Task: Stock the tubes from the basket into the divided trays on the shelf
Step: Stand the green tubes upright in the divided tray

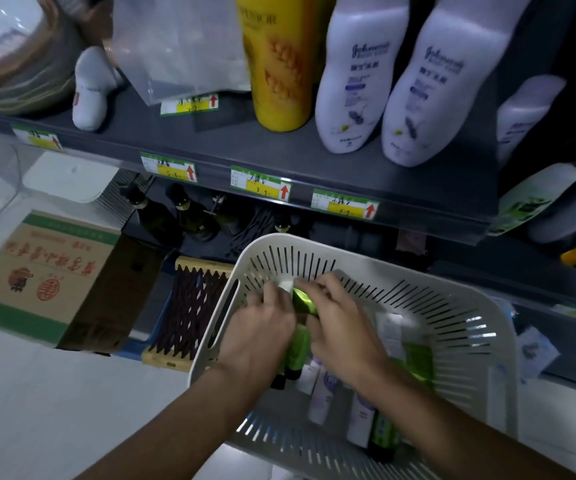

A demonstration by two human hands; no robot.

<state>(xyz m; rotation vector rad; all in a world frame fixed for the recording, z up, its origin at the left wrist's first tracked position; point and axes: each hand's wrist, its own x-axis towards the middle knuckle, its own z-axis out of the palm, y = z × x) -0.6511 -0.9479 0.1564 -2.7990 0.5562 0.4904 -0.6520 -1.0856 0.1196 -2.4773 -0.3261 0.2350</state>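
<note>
Low in the frame, both forearms reach up into a white slotted basket [459,306] at lower centre. The left hand [262,327] and the right hand [338,323] meet over a green tube [302,301]. Its white cap points toward the basket's far wall. Both hands have fingers curled round it, the left from the frame's left side and the right bent over it from the other side. A second green body shows under the left palm, so they may be gathering more than one. More tubes [321,386], white-lavender and green, lie loose on the basket floor toward the lower right.

The tube is probably light, with a soft, glossy body that dents and slips under a hard squeeze. The firmer hold is likely at the shoulder, just behind the stiff cap, or across the flat crimped end.

Beyond the basket, at mid left, a cardboard box [37,271] sits on the floor, and dark glass bottles [179,209] stand on a lower level. Above runs the grey shelf [245,143], fronted by price labels [265,183]. It carries a yellow bottle [279,64] and white lotion bottles [352,81] across the top of the frame. I cannot make out the divided trays.
</note>
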